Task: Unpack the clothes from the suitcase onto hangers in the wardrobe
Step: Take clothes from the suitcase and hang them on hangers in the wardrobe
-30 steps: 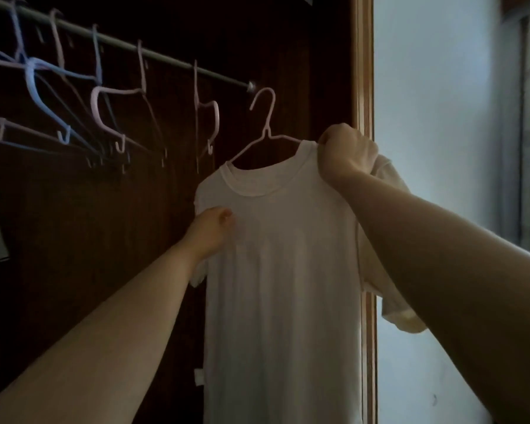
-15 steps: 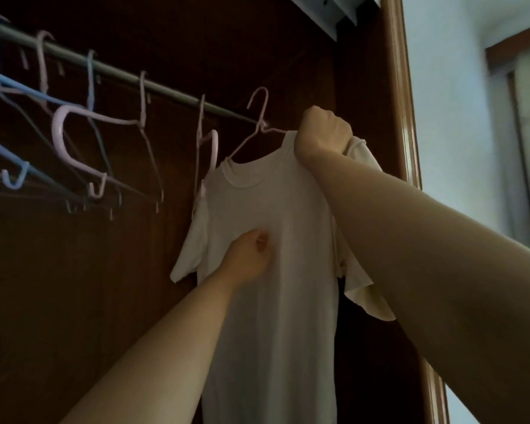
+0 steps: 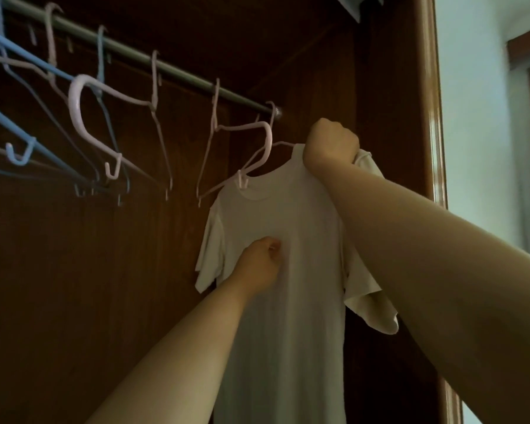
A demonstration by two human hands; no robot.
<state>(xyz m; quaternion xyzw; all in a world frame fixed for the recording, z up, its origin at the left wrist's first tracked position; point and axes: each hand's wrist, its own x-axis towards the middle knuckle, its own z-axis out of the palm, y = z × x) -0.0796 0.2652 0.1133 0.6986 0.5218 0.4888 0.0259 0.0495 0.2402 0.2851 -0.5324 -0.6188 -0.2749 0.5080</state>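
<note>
A white T-shirt [image 3: 291, 228] hangs on a pale pink hanger [image 3: 280, 144] inside the dark wooden wardrobe. The hanger's hook [image 3: 271, 109] is at the right end of the metal rail [image 3: 178, 71]; whether it rests on the rail I cannot tell. My right hand [image 3: 331, 145] is a fist gripping the shirt's right shoulder and the hanger arm under it. My left hand [image 3: 259, 264] pinches the fabric at the shirt's chest. The suitcase is out of view.
Several bare pink and blue hangers [image 3: 83, 117] hang along the rail to the left, the nearest pink one [image 3: 242, 130] just beside the shirt's collar. The wardrobe's right side panel [image 3: 389, 117] and frame [image 3: 432, 117] stand close on the right, with a pale wall [image 3: 478, 117] beyond.
The shirt on its hanger has moved up and into the wardrobe, toward the rail's right end. My left hand slid from the shirt's left shoulder down to its chest.
</note>
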